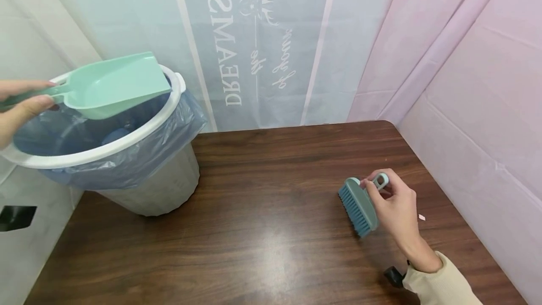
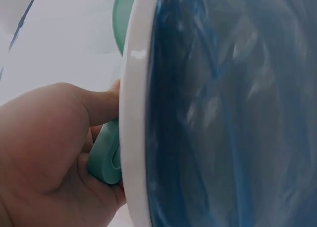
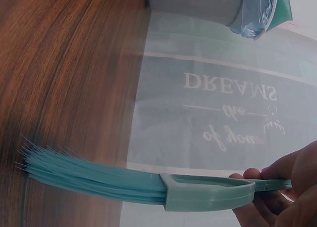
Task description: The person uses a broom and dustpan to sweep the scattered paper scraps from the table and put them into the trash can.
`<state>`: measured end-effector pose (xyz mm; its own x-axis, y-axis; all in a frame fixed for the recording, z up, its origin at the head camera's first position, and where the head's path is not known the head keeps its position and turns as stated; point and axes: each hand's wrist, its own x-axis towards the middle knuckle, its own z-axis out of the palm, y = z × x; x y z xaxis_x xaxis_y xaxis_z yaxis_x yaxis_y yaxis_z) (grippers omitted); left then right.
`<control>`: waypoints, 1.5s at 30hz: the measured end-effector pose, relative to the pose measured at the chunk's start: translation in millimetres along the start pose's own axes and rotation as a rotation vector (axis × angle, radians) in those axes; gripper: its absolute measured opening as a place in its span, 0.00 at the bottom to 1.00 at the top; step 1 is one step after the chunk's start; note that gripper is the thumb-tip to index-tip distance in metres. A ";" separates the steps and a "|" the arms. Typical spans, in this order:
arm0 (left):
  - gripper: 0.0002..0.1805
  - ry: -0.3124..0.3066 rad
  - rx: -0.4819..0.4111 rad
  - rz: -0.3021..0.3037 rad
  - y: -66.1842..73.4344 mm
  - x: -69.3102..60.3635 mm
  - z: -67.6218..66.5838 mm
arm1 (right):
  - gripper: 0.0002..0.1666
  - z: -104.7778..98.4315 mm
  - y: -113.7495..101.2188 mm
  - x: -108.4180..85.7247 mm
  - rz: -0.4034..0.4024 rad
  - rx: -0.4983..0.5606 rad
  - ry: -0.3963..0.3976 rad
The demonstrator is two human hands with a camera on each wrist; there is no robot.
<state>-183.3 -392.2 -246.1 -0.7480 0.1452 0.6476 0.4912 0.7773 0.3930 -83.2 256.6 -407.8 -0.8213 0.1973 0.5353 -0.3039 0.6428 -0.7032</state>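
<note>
My left hand (image 1: 21,107) grips the handle of a mint-green dustpan (image 1: 118,84), which is over the mouth of a trash can (image 1: 156,187). A blue plastic bag (image 1: 169,140) lines the can and folds over its white rim (image 1: 127,142). In the left wrist view, the rim hides part of the dustpan handle (image 2: 104,155). On the right, my right hand (image 1: 395,204) pinches the handle of a small green brush (image 1: 360,201) with teal bristles. The right wrist view has the bristles (image 3: 94,180) pointing toward the table surface; whether their tips touch it I cannot tell.
The dark wood table (image 1: 262,201) meets a pale blue printed cloth (image 1: 262,51) at the back and a pinkish sheet (image 1: 478,98) on the right. A small white scrap (image 1: 421,217) lies on the table beside my right hand. Something bluish (image 1: 115,135) sits inside the lined can.
</note>
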 end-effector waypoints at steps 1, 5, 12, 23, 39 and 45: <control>0.17 -0.013 0.013 0.008 3.3 1.1 0.5 | 0.08 0.1 0.1 0.1 0.000 -0.001 0.000; 0.17 -0.059 0.008 0.018 22.8 2.3 5.3 | 0.07 -0.2 -0.6 -0.1 0.002 -0.005 -0.002; 0.18 -0.109 0.053 -0.009 67.6 5.6 12.0 | 0.08 -1.1 -1.0 -0.9 0.007 -0.011 -0.004; 0.21 -0.182 0.227 -0.017 116.2 0.8 18.4 | 0.08 -0.8 -1.7 -0.1 0.009 -0.017 -0.006; 0.19 -0.290 0.114 0.036 161.4 -17.5 44.3 | 0.09 -0.2 -0.7 -0.2 0.001 0.001 0.001; 0.20 -0.306 0.033 0.067 181.2 -24.6 59.6 | 0.07 -1.3 -2.9 -0.4 0.005 0.009 0.007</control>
<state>-102.5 -218.4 -229.7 -0.8165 0.3705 0.4427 0.5330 0.7784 0.3317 -81.4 255.7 -405.4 -0.8192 0.2056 0.5354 -0.3044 0.6353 -0.7098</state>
